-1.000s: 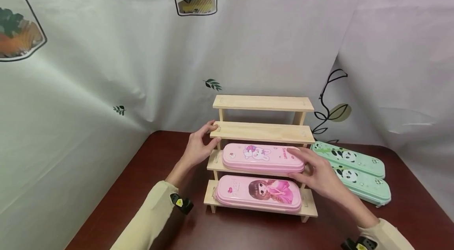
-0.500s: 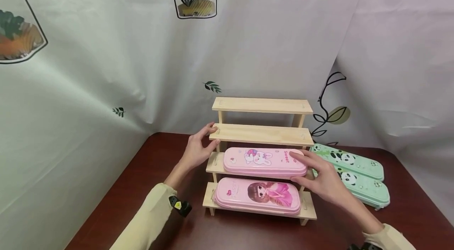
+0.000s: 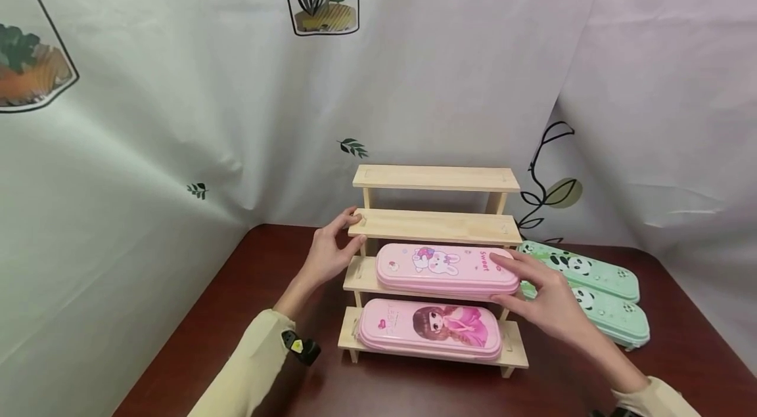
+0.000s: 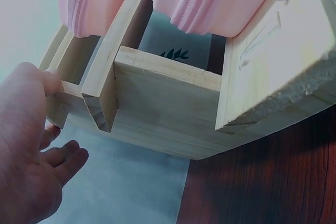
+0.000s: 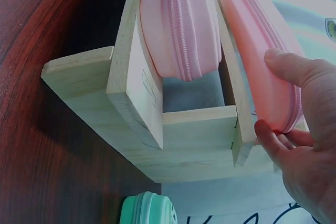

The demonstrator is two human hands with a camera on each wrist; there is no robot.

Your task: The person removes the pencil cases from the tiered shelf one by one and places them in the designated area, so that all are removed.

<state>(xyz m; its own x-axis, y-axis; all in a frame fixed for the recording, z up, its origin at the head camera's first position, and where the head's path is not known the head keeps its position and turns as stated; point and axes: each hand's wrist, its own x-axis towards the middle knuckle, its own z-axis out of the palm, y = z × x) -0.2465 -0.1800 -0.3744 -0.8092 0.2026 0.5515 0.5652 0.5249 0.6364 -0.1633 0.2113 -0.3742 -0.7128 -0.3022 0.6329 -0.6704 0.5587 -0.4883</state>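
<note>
A stepped wooden display rack (image 3: 437, 223) stands on the table. On its second tier from the bottom lies a pink pencil case (image 3: 437, 267) with a white rabbit and the word "Sweet". My right hand (image 3: 547, 295) grips that case by its right end, thumb along the near side and fingers over the lid; the right wrist view shows thumb and fingers around its end (image 5: 262, 61). My left hand (image 3: 328, 256) pinches the left end of the tier above, fingers on top and thumb at the front edge. Below, another pink pencil case (image 3: 393, 331) with a long-haired girl rests on the lowest tier.
Two green panda pencil cases (image 3: 615, 318) lie side by side on the dark red-brown table (image 3: 248, 312), right of the rack. A pale curtain (image 3: 449, 62) printed with plants hangs close behind. The rack's upper two boards are bare.
The rabbit pencil case has slid a little to the right along its tier, moving with my right hand. My left hand keeps its place on the rack.
</note>
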